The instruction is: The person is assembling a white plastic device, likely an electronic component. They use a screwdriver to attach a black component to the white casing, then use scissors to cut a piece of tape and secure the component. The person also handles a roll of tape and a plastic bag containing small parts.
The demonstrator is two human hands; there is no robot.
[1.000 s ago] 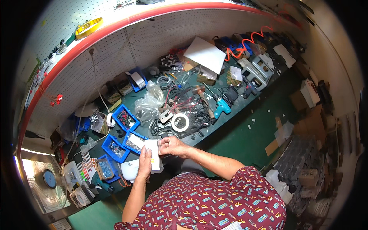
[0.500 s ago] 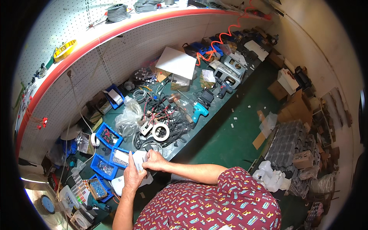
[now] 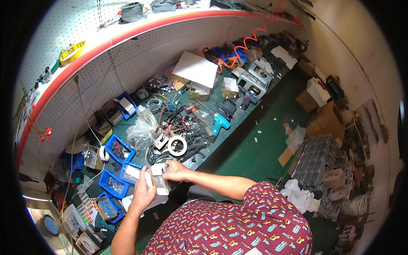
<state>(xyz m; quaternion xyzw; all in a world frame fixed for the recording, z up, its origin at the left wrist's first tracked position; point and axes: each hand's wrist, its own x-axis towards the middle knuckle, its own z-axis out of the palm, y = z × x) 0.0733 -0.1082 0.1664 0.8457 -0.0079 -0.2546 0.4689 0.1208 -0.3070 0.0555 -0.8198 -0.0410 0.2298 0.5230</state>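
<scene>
Over the near edge of the workbench, my left hand (image 3: 145, 193) grips a small white box (image 3: 162, 191) from its left side, thumb and fingers around it. White flaps stand up at its top, and a grey-brown surface shows between them. My right hand (image 3: 176, 171) is closed at the box's far right corner, fingers bent against a flap; whether a small thing is pinched there is hidden. Just left of the box, a blue bin (image 3: 131, 173) holds small metal parts with a white piece lying on them.
Further blue bins (image 3: 114, 184) of hardware and a carton of blue parts (image 3: 106, 208) stand to the left. Beyond my hands lie a tape roll (image 3: 177, 146), tangled black cables (image 3: 191, 149), a plastic bag (image 3: 142, 129) and a teal power drill (image 3: 220, 123). A red coiled hose (image 3: 246, 44) hangs at the back.
The white box has turned and now shows raised flaps and a grey-brown surface. My right hand has shifted slightly right and up, away from my left hand.
</scene>
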